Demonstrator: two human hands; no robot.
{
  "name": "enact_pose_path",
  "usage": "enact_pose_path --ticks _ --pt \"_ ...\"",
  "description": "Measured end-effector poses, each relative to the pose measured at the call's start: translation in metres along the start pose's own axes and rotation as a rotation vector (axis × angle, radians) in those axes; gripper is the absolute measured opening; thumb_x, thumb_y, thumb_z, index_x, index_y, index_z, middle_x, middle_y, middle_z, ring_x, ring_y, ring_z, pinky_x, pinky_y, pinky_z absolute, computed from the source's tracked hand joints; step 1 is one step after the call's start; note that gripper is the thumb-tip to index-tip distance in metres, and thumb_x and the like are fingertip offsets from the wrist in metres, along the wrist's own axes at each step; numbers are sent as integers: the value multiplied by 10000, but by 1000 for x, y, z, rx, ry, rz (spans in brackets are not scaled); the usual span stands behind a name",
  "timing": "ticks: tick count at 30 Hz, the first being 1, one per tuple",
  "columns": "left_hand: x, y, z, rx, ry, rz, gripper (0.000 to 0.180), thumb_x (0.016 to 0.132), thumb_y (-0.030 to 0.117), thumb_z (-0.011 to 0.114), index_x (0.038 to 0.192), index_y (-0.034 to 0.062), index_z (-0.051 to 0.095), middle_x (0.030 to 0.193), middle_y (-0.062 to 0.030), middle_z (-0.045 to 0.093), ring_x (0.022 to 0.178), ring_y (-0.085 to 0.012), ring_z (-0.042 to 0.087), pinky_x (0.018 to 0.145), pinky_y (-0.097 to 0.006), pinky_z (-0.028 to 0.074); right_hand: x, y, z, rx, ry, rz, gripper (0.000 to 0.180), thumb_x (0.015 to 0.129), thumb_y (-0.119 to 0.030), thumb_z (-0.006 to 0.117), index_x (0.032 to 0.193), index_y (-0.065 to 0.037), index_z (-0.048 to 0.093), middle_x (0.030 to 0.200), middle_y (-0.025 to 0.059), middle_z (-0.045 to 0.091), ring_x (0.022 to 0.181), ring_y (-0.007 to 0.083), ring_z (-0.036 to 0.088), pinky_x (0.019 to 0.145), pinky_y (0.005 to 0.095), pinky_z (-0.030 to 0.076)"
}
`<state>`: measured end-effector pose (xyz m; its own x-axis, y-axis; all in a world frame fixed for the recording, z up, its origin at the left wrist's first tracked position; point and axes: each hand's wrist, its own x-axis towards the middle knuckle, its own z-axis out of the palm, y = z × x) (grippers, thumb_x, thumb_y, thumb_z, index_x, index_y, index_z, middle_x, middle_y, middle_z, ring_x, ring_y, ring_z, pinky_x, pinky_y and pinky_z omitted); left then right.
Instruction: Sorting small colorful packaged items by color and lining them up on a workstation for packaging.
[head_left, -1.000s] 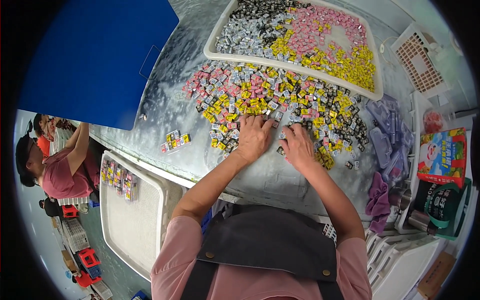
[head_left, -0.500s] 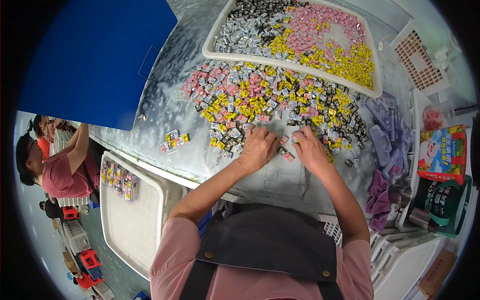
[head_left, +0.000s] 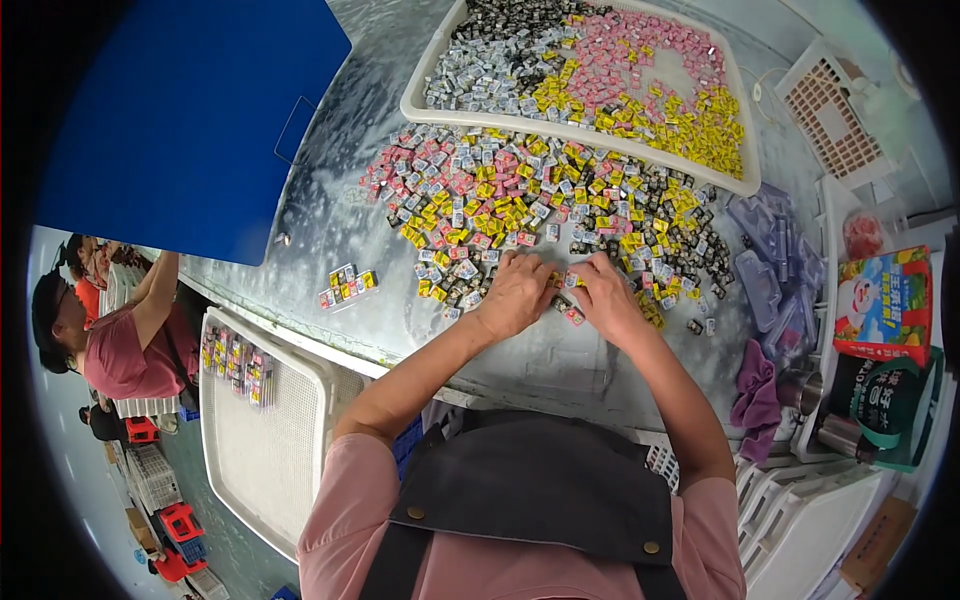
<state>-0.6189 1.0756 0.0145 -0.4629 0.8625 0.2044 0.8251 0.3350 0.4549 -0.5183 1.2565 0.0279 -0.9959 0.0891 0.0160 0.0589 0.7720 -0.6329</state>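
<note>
Small printed blocks [head_left: 480,215] in yellow, pink, black and pale blue lie spread over the table in front of me. My left hand [head_left: 518,294] rests at the near edge of this spread, fingers curled in, with a small yellow block at its fingertips. Close beside it, my right hand [head_left: 606,300] pinches a pale-and-pink block [head_left: 571,280] between thumb and finger. The two hands' fingertips almost meet. Below them, a pink-and-black block [head_left: 573,316] lies on the table. Parts of the blocks under my fingers are hidden.
A white tray [head_left: 570,122] of blocks sorted by colour stands behind the spread. A clear pack of blocks [head_left: 347,287] lies left. Another white tray [head_left: 270,450] holds finished-looking packs below the table edge. Purple plastic pieces [head_left: 770,260] lie right. A co-worker [head_left: 130,340] is at left.
My right hand has shifted left and closed on a block, bringing its fingertips nearer my left hand. My left hand has barely moved.
</note>
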Motion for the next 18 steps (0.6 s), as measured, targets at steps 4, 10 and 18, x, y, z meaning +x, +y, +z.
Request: enact_pose_path --ticks 4,10,18 --pt "-6 2 2 29 21 -130 344 894 186 660 1165 -23 626 994 -180 616 987 -356 606 1000 -491 362 0 -3 -1 -19 -1 -9 293 879 -55 686 1159 1 621 1117 176 540 999 388 613 855 452 507" --pt "-1 1 1 -1 -1 -77 335 882 169 665 1170 1 631 1018 -182 620 1017 -364 599 1015 -489 360 0 -3 -1 8 -8 -7 330 871 -45 689 1189 -1 614 1111 174 537 999 386 608 858 448 503" --pt "-3 -2 -5 -18 82 -26 450 845 145 721 1254 13 585 1024 -163 598 1010 -333 575 1006 -473 375 -8 -14 -11 -71 34 -29 325 855 -109 720 1141 -16 597 1068 161 551 963 381 620 801 457 513"
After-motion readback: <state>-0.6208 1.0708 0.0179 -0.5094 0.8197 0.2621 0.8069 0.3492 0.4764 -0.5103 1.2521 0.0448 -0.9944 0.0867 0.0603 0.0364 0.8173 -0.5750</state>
